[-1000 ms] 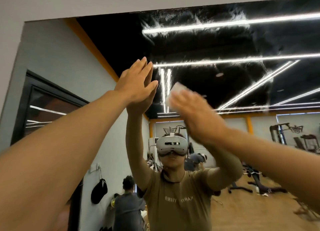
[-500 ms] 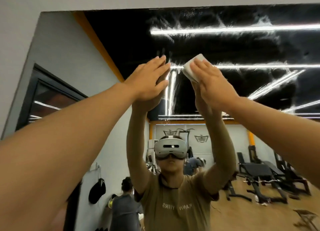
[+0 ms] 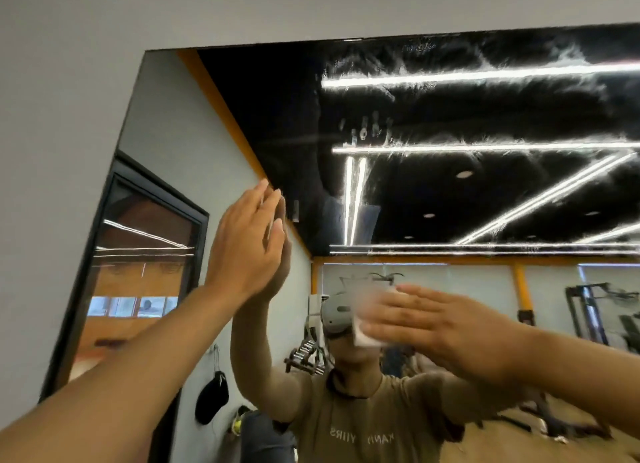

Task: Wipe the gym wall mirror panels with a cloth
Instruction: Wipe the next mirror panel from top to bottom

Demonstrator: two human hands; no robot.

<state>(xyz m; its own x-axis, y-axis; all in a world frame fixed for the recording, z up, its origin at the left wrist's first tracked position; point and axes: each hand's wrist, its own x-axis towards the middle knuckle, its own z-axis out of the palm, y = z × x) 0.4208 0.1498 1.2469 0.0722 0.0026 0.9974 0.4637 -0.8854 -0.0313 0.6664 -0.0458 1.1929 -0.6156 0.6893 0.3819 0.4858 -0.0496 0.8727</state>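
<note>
**Flat-hand wiping stroke with the other hand as a brace**

Your right hand (image 3: 446, 327) lies flat over the white cloth (image 3: 367, 318), fingers straight and spread, pressing it to the mirror (image 3: 450, 192) at head height in the lower middle of the panel. A flat palm probably spreads the pressure so that the whole cloth bears on the glass. Both are blurred, which suggests a stroke in progress. Your left hand (image 3: 247, 247) is raised up and to the left, fingers straight and together against the glass near the reflected orange trim, holding nothing; it likely steadies your reach. Smears and fingermarks (image 3: 367, 130) above show the upper glass needs wiping.
</note>
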